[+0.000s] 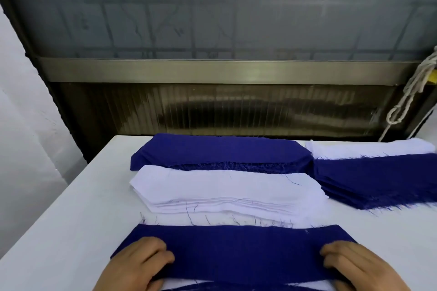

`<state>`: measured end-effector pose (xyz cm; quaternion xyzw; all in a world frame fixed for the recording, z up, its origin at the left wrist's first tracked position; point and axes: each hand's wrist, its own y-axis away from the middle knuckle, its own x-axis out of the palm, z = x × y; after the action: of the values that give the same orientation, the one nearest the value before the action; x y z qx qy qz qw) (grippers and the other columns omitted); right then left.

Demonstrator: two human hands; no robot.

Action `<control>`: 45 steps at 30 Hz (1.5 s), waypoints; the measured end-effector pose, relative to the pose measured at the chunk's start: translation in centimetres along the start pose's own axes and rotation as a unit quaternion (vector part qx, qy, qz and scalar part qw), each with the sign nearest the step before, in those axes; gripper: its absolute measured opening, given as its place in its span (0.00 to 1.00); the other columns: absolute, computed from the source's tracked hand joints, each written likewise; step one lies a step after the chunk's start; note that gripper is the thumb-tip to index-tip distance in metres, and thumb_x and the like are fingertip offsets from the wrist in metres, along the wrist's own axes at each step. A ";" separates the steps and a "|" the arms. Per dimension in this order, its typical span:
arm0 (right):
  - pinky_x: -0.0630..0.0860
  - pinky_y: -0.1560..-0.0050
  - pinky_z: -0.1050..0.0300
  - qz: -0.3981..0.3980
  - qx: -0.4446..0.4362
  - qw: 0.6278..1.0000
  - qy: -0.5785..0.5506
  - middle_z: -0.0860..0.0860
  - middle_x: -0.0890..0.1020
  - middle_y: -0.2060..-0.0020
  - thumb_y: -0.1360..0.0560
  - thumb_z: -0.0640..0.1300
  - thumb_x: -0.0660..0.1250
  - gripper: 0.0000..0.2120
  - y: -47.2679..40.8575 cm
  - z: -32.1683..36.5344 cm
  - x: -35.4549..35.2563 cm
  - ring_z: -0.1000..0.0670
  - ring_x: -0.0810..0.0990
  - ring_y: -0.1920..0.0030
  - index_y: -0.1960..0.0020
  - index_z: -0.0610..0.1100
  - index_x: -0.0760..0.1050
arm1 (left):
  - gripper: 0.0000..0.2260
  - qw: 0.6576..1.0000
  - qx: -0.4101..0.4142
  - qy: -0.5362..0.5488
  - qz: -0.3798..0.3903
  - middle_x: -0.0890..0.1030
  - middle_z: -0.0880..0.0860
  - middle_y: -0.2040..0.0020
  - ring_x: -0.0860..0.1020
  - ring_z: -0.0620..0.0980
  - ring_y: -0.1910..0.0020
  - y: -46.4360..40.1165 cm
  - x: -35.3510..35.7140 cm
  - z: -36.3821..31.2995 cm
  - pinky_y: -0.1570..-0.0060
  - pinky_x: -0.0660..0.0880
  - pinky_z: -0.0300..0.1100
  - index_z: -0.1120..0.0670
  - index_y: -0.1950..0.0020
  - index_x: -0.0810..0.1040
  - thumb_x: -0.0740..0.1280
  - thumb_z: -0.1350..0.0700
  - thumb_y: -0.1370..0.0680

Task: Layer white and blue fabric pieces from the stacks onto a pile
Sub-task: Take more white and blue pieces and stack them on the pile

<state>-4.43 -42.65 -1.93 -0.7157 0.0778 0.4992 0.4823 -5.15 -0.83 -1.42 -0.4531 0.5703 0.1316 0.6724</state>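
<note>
Your left hand (142,261) and right hand (352,264) pinch the two ends of a blue piece (236,250), a long strip with frayed edges, lying flat on the pile (179,285) at the table's (59,231) near edge. Beyond it you have four stacks: two blue (220,151) (378,182), two white (224,191) (369,149), with angled ends.

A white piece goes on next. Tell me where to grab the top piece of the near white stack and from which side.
Take the top piece of the white stack at its tapered left tip, coming from the left with the left hand. The corner there juts past the layers beneath, so a pinch would likely lift one piece alone. The blue stack crowds the far edge, and frayed threads tangle along the near one.
</note>
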 end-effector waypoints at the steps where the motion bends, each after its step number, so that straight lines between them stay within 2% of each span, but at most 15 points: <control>1: 0.70 0.48 0.68 0.010 0.007 1.000 -0.007 0.55 0.83 0.59 0.17 0.53 0.48 0.30 0.0 -0.1 0.0 0.62 0.74 0.53 0.67 0.47 0.81 | 0.18 1.000 -0.007 -0.003 -0.006 0.77 0.43 0.54 0.79 0.39 0.63 0.0 -0.1 -0.1 0.58 0.71 0.30 0.44 0.51 0.77 0.48 0.43 0.17; 3: 0.72 0.52 0.68 0.021 0.026 0.999 -0.023 0.56 0.83 0.58 0.18 0.53 0.47 0.28 0.3 -0.1 0.2 0.63 0.74 0.53 0.66 0.48 0.80 | 0.18 0.999 -0.034 -0.003 -0.038 0.78 0.43 0.52 0.80 0.41 0.60 0.2 0.0 -0.1 0.55 0.70 0.31 0.45 0.52 0.79 0.51 0.44 0.18; 5: 0.73 0.53 0.67 0.023 0.049 0.998 -0.040 0.57 0.82 0.57 0.18 0.53 0.47 0.27 0.5 -0.1 0.4 0.64 0.74 0.53 0.65 0.49 0.80 | 0.13 0.992 -0.090 0.002 -0.091 0.76 0.42 0.51 0.76 0.42 0.55 0.2 0.0 0.1 0.55 0.69 0.33 0.45 0.52 0.76 0.54 0.55 0.27; 7: 0.73 0.53 0.68 0.021 0.058 0.997 -0.047 0.58 0.81 0.57 0.18 0.54 0.47 0.27 0.6 -0.1 0.4 0.65 0.75 0.54 0.64 0.49 0.79 | 0.19 0.984 -0.116 -0.014 -0.136 0.72 0.42 0.52 0.72 0.44 0.56 0.4 0.4 0.8 0.58 0.69 0.36 0.45 0.53 0.71 0.50 0.62 0.37; 11: 0.72 0.52 0.68 0.011 0.053 0.997 -0.049 0.59 0.81 0.56 0.18 0.55 0.47 0.26 0.6 0.0 0.5 0.65 0.75 0.53 0.64 0.50 0.79 | 0.19 0.975 -0.107 -0.049 -0.188 0.72 0.45 0.54 0.72 0.49 0.55 0.3 0.6 1.4 0.55 0.69 0.43 0.48 0.57 0.70 0.48 0.67 0.35; 16: 0.68 0.44 0.69 -0.001 -0.024 1.000 -0.004 0.54 0.84 0.58 0.17 0.51 0.50 0.29 0.2 -0.3 0.3 0.60 0.75 0.51 0.66 0.46 0.82 | 0.20 0.976 -0.126 -0.055 -0.168 0.79 0.48 0.60 0.73 0.47 0.53 0.5 1.4 1.8 0.38 0.62 0.41 0.53 0.70 0.76 0.46 0.66 0.36; 22: 0.68 0.43 0.67 0.015 -0.035 0.999 -0.008 0.55 0.84 0.56 0.17 0.53 0.51 0.27 0.7 -0.5 0.0 0.60 0.74 0.49 0.63 0.47 0.83 | 0.18 0.979 -0.152 -0.030 -0.136 0.80 0.50 0.63 0.71 0.44 0.57 0.9 1.8 2.7 0.44 0.65 0.37 0.53 0.70 0.74 0.46 0.64 0.39; 27: 0.72 0.50 0.70 0.075 -0.032 0.995 -0.065 0.59 0.81 0.54 0.18 0.55 0.55 0.20 0.5 -0.5 0.0 0.64 0.75 0.50 0.61 0.52 0.81 | 0.18 0.974 -0.170 -0.036 -0.148 0.80 0.45 0.65 0.71 0.39 0.60 1.1 2.0 2.5 0.35 0.57 0.29 0.51 0.72 0.75 0.46 0.62 0.38; 29: 0.73 0.50 0.70 0.096 -0.020 0.992 -0.078 0.62 0.78 0.52 0.19 0.56 0.56 0.17 0.3 -0.4 -0.4 0.65 0.74 0.49 0.60 0.53 0.80 | 0.19 0.957 -0.244 -0.019 -0.156 0.81 0.40 0.64 0.73 0.38 0.59 1.4 2.1 2.4 0.35 0.59 0.27 0.48 0.72 0.76 0.48 0.64 0.34; 32: 0.71 0.51 0.72 0.075 0.017 0.993 -0.092 0.62 0.77 0.53 0.21 0.55 0.59 0.14 0.2 -0.2 -0.7 0.67 0.75 0.51 0.61 0.55 0.79 | 0.30 0.884 -0.438 0.089 -0.141 0.83 0.37 0.63 0.78 0.46 0.52 1.6 1.9 2.7 0.41 0.68 0.40 0.39 0.70 0.78 0.59 0.76 0.31; 35: 0.71 0.56 0.71 0.036 0.070 0.994 -0.077 0.61 0.78 0.60 0.28 0.53 0.65 0.10 -0.1 -0.1 -0.5 0.65 0.75 0.59 0.66 0.53 0.78 | 0.28 0.850 -0.500 0.133 -0.100 0.82 0.37 0.64 0.78 0.44 0.56 1.3 1.0 2.5 0.54 0.71 0.41 0.34 0.69 0.80 0.66 0.70 0.28; 38: 0.70 0.64 0.69 0.040 0.127 0.990 -0.042 0.61 0.74 0.68 0.28 0.55 0.63 0.14 -0.8 -0.4 -0.5 0.62 0.71 0.68 0.70 0.51 0.75 | 0.17 0.865 -0.488 0.103 -0.063 0.79 0.34 0.66 0.76 0.40 0.65 -0.1 0.0 2.0 0.65 0.70 0.38 0.36 0.67 0.79 0.70 0.59 0.28; 40: 0.70 0.67 0.67 0.047 0.166 0.984 -0.039 0.61 0.73 0.69 0.27 0.54 0.62 0.14 -1.9 -0.6 -0.4 0.61 0.70 0.69 0.69 0.50 0.74 | 0.15 0.894 -0.442 0.063 -0.038 0.77 0.37 0.69 0.74 0.40 0.69 -1.3 -0.1 1.5 0.70 0.67 0.35 0.40 0.69 0.76 0.73 0.59 0.31; 43: 0.71 0.69 0.68 0.051 0.187 0.980 -0.047 0.63 0.77 0.63 0.27 0.45 0.72 0.06 -4.3 -1.2 0.5 0.62 0.74 0.65 0.62 0.51 0.78 | 0.14 0.940 -0.337 0.034 -0.039 0.79 0.36 0.61 0.76 0.40 0.66 -4.0 0.6 1.1 0.66 0.69 0.32 0.44 0.61 0.80 0.76 0.63 0.33; 45: 0.68 0.66 0.73 0.059 0.209 0.975 -0.052 0.61 0.79 0.57 0.29 0.41 0.74 0.07 -6.4 -1.9 1.5 0.62 0.76 0.61 0.55 0.50 0.80 | 0.13 0.956 -0.286 0.009 -0.060 0.83 0.44 0.53 0.82 0.47 0.57 -6.3 1.3 1.7 0.59 0.77 0.38 0.52 0.52 0.84 0.76 0.65 0.33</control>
<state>1.37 -40.21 0.88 -0.5666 0.1972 0.5359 0.5941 0.67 -3.45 0.24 -0.6607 0.4867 0.2446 0.5165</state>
